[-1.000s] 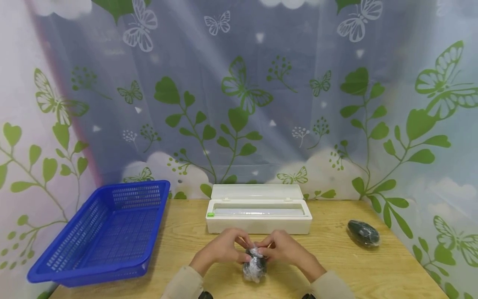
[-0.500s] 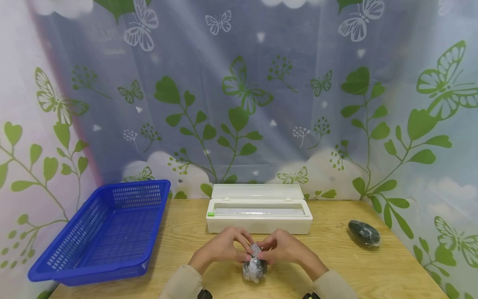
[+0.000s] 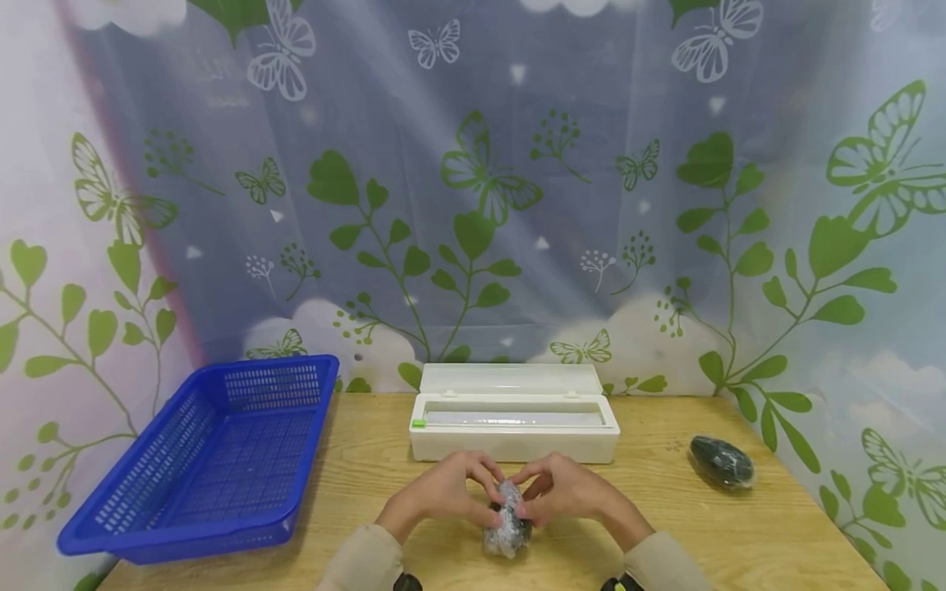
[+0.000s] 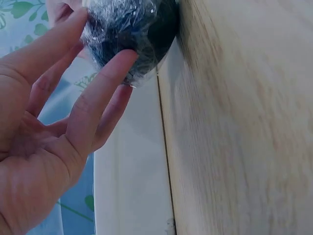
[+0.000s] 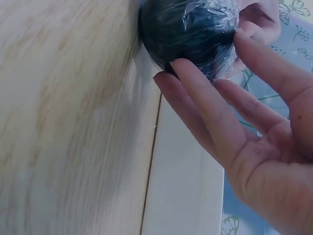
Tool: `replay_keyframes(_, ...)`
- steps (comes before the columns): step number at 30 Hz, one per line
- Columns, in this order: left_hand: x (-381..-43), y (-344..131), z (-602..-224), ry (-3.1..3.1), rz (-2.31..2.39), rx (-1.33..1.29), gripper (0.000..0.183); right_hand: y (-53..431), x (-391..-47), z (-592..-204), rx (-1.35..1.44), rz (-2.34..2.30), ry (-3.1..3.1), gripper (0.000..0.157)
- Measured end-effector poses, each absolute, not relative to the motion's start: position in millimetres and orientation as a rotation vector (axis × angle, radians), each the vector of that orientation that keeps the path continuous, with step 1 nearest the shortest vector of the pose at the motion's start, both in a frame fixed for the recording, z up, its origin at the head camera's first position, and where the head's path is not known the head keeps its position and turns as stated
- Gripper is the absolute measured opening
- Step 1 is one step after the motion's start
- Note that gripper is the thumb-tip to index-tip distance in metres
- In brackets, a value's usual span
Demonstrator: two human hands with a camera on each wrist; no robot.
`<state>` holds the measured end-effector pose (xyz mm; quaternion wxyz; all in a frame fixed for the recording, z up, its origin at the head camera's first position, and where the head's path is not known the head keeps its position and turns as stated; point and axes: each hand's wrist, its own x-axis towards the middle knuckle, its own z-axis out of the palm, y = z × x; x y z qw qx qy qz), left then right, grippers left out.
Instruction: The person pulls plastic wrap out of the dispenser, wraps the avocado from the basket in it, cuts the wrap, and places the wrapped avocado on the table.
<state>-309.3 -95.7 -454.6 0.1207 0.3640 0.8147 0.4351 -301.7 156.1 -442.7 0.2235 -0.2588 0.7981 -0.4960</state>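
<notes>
In the head view a dark green oval fruit in crinkled cling film [image 3: 506, 542] sits on the wooden table at front centre. My left hand [image 3: 449, 490] holds it from the left side, thumb and fingertips on the film. From the right, my right hand [image 3: 572, 491] holds it the same way, and the fingertips of both hands meet near its top. The left wrist view shows the fruit's rounded, glossy wrapped end [image 4: 132, 36] against the fingers. Seen from the right wrist, smooth film covers its dark side [image 5: 186, 34], with fingertips around it.
Behind the hands stands a white cling film dispenser [image 3: 513, 446], its lid raised and a green slider at its left end. A second film-wrapped dark green fruit [image 3: 722, 462] lies on the right. On the left is a blue plastic basket [image 3: 244, 460]. A patterned curtain [image 3: 473, 271] hangs behind the table.
The thumbs have moved lower on the wrapped fruit, and the film between them looks more gathered along its top. Both hands stay at nearly the same spot; dispenser, basket and second fruit are unmoved.
</notes>
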Motion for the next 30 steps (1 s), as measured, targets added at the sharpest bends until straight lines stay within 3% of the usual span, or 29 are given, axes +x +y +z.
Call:
replay_keyframes(6,-307.0,-94.3,-453.9,2.415,1.274,1.039,0.017,157.4,-299.9,-444.7,-0.684,-1.325,2.191,0.056)
replay_keyframes(13,-300.7,-90.6,-451.0,2.296,1.374,0.828,0.020,160.2,-296.6,-448.9,-0.635,-1.361,2.162,0.065)
replay_keyframes(19,-296.9,-84.5,-449.1,2.177,1.425,0.733,0.020,161.9,-294.9,-446.7,-0.626,-1.426,2.141,0.060)
replay_keyframes(30,-299.4,-66.5,-450.7,2.323,1.537,0.865,0.022,176.0,-296.2,-433.6,-0.647,-1.472,2.226,0.056)
